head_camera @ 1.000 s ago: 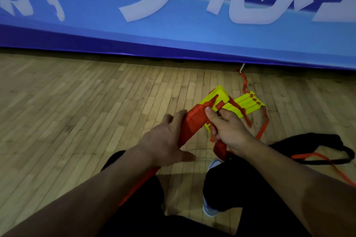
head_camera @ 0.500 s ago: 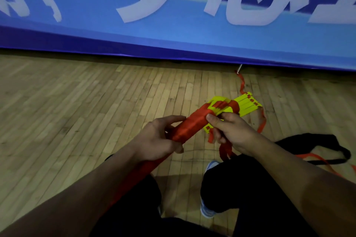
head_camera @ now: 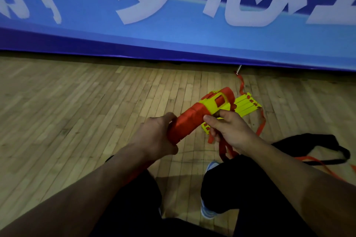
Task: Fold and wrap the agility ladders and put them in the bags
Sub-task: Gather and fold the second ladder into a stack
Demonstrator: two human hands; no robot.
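A bundled agility ladder [head_camera: 194, 121], yellow rungs wound in orange strap, is held above the wooden floor in front of me. My left hand [head_camera: 156, 138] grips its lower orange-wrapped end. My right hand [head_camera: 229, 131] pinches the orange strap at the bundle's middle, with loose strap loops [head_camera: 224, 148] hanging under it. A second stack of yellow rungs [head_camera: 244, 107] lies on the floor just behind the bundle, with an orange strap [head_camera: 261, 123] trailing from it. A black bag [head_camera: 316, 146] lies on the floor at my right.
A blue banner with white characters [head_camera: 173, 34] stands along the far edge of the wooden floor [head_camera: 67, 111]. My knees in dark trousers [head_camera: 231, 188] and a blue-white shoe [head_camera: 209, 211] are below my arms. More orange strap [head_camera: 327, 169] runs off to the right.
The bundle has been turned in my hands and its far end has risen. The orange strap now loops over the yellow top end. My right hand has shifted lower along the bundle.
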